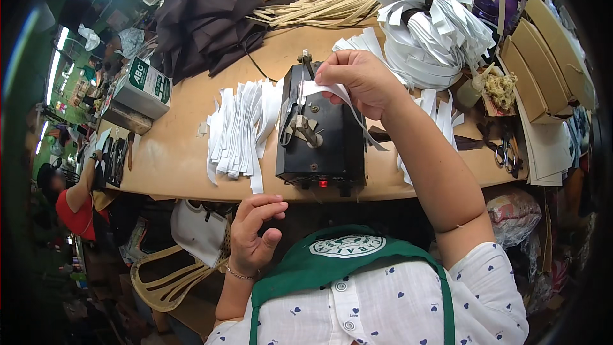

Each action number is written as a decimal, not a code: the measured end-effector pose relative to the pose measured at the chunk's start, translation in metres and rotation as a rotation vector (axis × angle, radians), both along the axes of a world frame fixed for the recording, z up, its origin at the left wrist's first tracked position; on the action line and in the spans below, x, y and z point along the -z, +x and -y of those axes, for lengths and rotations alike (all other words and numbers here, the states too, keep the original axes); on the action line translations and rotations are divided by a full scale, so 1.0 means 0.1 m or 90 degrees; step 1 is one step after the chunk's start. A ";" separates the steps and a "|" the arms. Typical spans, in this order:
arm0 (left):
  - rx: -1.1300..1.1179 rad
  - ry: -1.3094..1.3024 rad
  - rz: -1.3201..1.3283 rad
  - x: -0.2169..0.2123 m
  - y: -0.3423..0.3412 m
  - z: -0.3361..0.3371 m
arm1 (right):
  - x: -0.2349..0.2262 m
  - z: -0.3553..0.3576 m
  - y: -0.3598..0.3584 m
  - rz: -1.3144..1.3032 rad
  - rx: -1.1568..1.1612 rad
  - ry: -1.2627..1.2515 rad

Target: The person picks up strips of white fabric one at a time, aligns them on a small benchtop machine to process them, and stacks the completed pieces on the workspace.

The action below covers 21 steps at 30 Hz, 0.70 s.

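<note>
My right hand [363, 83] pinches one end of a white strip [348, 99] over a black box-shaped machine [325, 164]. The strip's other end trails down the machine's right side. On top of the machine are a metal arm and fittings [305, 126], close to the pinched end; whether the strip touches them I cannot tell. My left hand [257, 230] hovers in front of the table edge, fingers loosely bent and apart, with nothing in it. Nearest to it is a pile of white strips [239, 131] left of the machine. More white strips [440, 115] lie to the right, partly behind my forearm.
At the back right sits a large tied bundle of white strips [428, 41]. Dark fabric [201, 22] and tan strips [319, 6] lie at the back. A tin can [142, 89] stands left; scissors [506, 153] and cardboard pieces [536, 57] are right. Other people work nearby.
</note>
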<state>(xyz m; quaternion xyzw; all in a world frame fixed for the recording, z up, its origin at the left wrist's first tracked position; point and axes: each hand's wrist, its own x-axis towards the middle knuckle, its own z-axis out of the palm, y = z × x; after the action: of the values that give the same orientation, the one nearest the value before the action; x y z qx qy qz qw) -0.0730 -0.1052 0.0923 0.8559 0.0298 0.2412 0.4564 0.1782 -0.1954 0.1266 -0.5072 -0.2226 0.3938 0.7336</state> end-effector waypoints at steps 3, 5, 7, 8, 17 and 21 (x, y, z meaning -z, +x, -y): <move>0.003 0.000 -0.001 0.00 0.00 0.00 | 0.00 -0.01 0.01 0.009 -0.009 0.005; 0.009 -0.001 -0.001 0.00 -0.01 0.00 | -0.01 -0.02 0.00 0.007 -0.012 0.009; 0.018 -0.005 0.000 0.01 0.00 0.00 | -0.01 -0.02 0.00 0.005 -0.014 0.005; 0.040 -0.054 -0.007 0.01 -0.01 0.01 | -0.01 -0.02 0.00 0.004 -0.015 0.003; 0.487 -0.895 -0.348 0.14 0.38 0.47 | -0.06 0.43 -0.20 -0.020 0.012 0.152; 0.534 -1.126 -0.425 0.16 0.85 0.93 | 0.05 0.90 -0.36 -0.062 -0.103 0.242</move>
<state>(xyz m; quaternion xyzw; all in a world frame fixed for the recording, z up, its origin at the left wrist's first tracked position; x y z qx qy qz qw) 0.0124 -0.1980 0.0760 0.1796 0.0207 -0.2948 0.9383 0.1417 -0.2852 0.1215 -0.3209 -0.2969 0.4265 0.7918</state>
